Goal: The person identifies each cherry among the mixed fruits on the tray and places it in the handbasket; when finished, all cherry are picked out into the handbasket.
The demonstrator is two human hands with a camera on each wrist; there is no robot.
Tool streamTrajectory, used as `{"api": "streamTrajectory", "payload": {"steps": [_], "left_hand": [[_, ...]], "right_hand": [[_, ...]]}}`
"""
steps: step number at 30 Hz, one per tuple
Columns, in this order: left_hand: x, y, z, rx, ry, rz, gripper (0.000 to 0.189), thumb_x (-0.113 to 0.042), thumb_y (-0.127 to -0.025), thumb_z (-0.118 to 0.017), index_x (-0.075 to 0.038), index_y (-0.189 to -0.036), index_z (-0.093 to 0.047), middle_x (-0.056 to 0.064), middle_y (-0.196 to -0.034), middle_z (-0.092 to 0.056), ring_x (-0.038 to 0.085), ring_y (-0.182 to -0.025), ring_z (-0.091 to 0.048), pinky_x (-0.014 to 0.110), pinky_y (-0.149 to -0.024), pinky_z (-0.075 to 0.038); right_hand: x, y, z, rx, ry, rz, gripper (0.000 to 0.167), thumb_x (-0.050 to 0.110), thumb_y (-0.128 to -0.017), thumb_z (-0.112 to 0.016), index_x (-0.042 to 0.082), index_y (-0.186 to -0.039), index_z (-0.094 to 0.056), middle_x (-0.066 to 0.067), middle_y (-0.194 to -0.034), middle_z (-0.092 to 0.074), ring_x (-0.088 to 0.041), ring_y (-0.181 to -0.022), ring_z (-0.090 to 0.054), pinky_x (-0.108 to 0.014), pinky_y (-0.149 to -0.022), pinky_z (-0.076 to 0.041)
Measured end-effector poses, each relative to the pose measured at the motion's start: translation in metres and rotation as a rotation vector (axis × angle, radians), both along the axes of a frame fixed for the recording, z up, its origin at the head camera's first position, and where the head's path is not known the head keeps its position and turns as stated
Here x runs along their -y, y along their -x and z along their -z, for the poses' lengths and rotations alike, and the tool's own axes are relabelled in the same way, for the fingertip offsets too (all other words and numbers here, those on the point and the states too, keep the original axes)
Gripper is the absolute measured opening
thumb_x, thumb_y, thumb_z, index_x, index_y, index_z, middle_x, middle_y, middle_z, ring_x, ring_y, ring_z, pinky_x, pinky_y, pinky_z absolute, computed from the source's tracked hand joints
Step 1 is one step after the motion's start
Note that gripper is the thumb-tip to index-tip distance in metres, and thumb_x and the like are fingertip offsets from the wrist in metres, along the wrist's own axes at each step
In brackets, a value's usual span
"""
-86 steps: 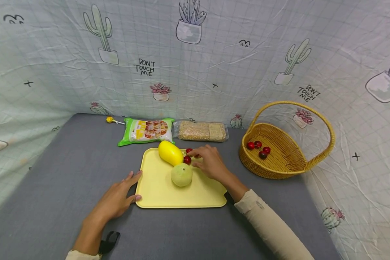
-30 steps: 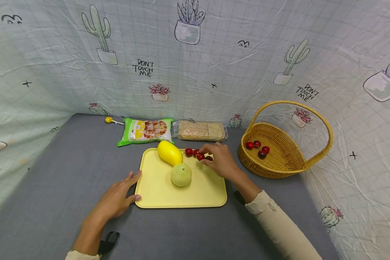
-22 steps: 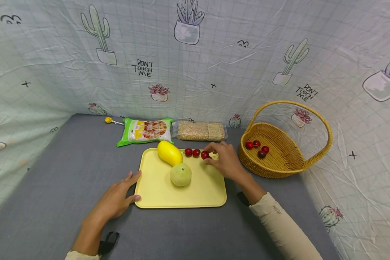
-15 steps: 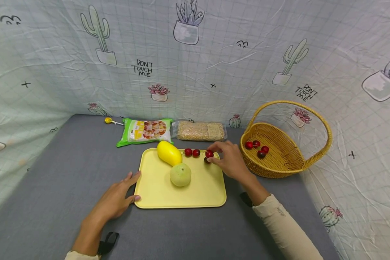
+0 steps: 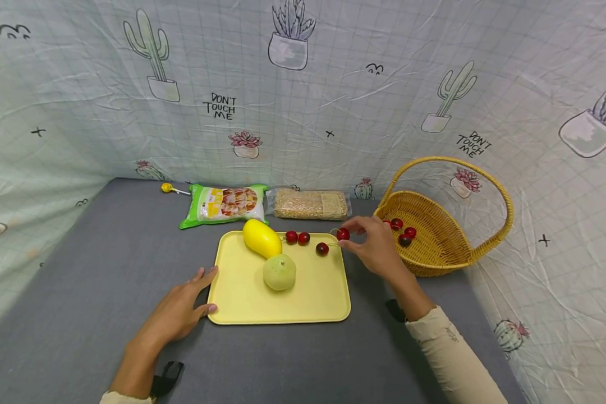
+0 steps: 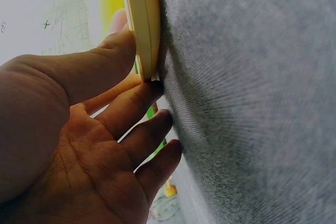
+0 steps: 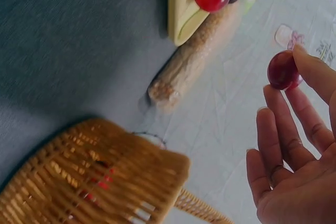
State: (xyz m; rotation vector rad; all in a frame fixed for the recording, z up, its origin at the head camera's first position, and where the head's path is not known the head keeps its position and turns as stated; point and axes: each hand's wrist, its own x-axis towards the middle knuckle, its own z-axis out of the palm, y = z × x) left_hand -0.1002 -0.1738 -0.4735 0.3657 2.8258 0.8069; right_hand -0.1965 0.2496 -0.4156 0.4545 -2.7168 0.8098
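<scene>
My right hand (image 5: pixel 376 247) pinches a dark red cherry (image 5: pixel 343 234) by thumb and fingertips, over the right back corner of the yellow tray (image 5: pixel 278 311). In the right wrist view the held cherry (image 7: pixel 283 70) hangs clear of tray and basket. On the tray lie a yellow mango (image 5: pixel 261 238), a pale green round fruit (image 5: pixel 279 272) and three cherries, one of them a dark cherry (image 5: pixel 322 248) apart near the right side. My left hand (image 5: pixel 182 303) rests with fairly straight fingers against the tray's left edge. In the left wrist view its thumb (image 6: pixel 107 59) lies at the tray rim (image 6: pixel 140 24).
A wicker basket (image 5: pixel 434 269) with a tall handle stands right of the tray, with several cherries inside, partly behind my right hand. Along the back lie a lollipop (image 5: pixel 168 187), a green-edged food bag (image 5: pixel 227 203) and a clear pack of grain (image 5: pixel 310 204). A patterned cloth hangs behind.
My right hand has moved right from the cherries beside the mango, carrying one cherry to the tray's right corner. A dark cherry now lies apart near the right side. The left hand stays put.
</scene>
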Motion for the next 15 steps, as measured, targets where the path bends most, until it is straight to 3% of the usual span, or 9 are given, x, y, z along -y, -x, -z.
{"api": "streamTrajectory", "payload": {"steps": [8,15], "left_hand": [[0.002,0.001,0.0,-0.01,-0.005,0.008,0.088,-0.025,-0.092,-0.083,-0.007,-0.165,-0.038,0.039,-0.162,-0.035,0.061,-0.144,-0.045,0.075,-0.11,-0.042],[0.002,0.0,0.001,-0.016,-0.012,0.011,0.088,-0.024,-0.092,-0.083,-0.007,-0.165,-0.039,0.039,-0.162,-0.036,0.061,-0.144,-0.045,0.075,-0.11,-0.042]], "right_hand": [[-0.019,-0.002,-0.001,0.003,0.015,0.064,0.034,0.022,-0.084,-0.093,0.011,-0.112,-0.078,-0.011,-0.104,-0.078,-0.036,-0.101,-0.065,-0.052,-0.094,-0.043],[-0.037,-0.004,-0.002,-0.022,0.033,0.104,0.037,0.02,-0.084,-0.093,0.008,-0.115,-0.077,-0.014,-0.108,-0.077,-0.035,-0.102,-0.069,-0.053,-0.093,-0.054]]}}
